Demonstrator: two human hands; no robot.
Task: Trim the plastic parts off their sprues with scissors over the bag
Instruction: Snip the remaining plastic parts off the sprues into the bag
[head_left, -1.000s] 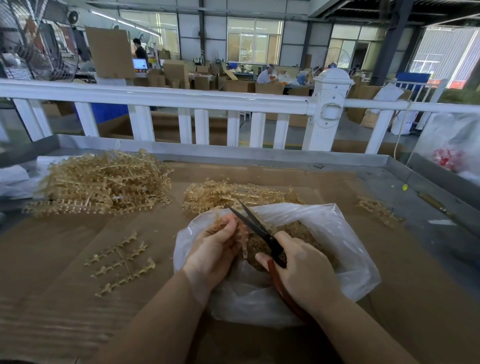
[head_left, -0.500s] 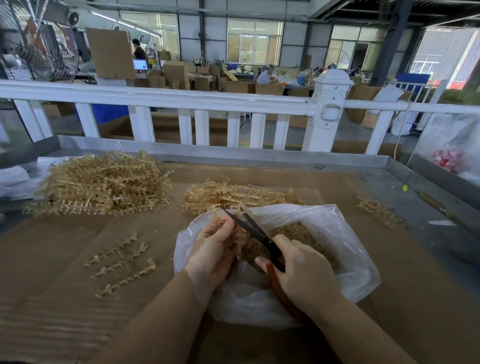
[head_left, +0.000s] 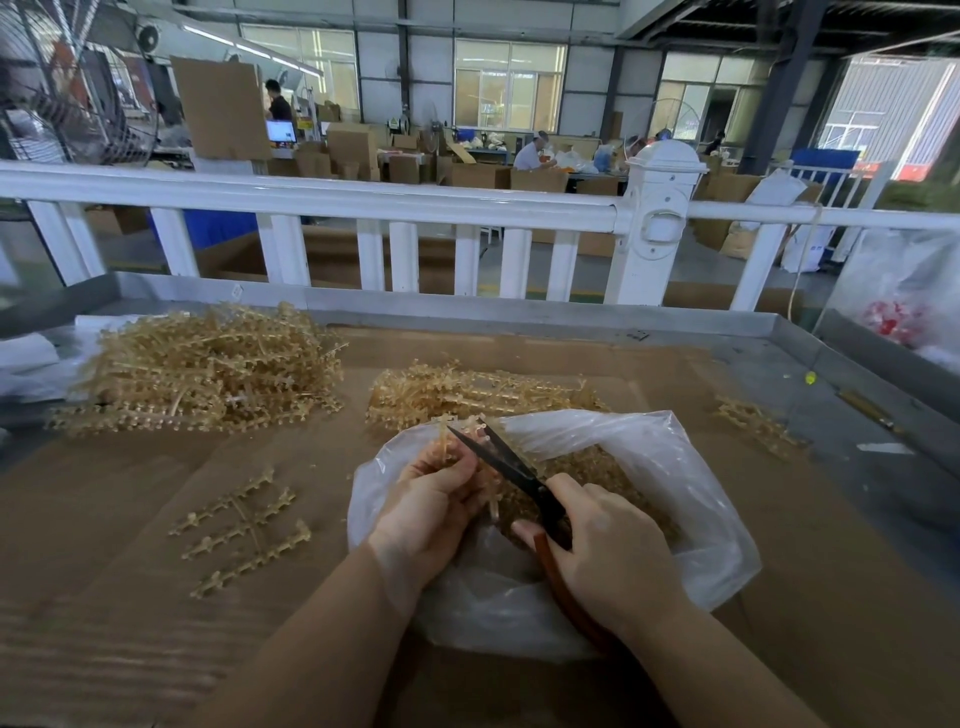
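the bag (head_left: 691, 499) takes the middle of the cardboard (head_left: 130, 519), and both hands work over its open mouth: the left hand (head_left: 431, 499) at its left rim, the right hand (head_left: 613, 556) with the scissors (head_left: 498, 457) across it. behind the bag, touching its far edge, lies a small sprue pile (head_left: 467, 389); a bigger pile (head_left: 208, 369) blocks the far left. a loose sprue (head_left: 244, 525) lies just left of the bag, with bare cardboard around it. a few sprues (head_left: 753, 421) lie right of the bag. the tray wall (head_left: 519, 312) and the fence (head_left: 363, 202) close the far side.
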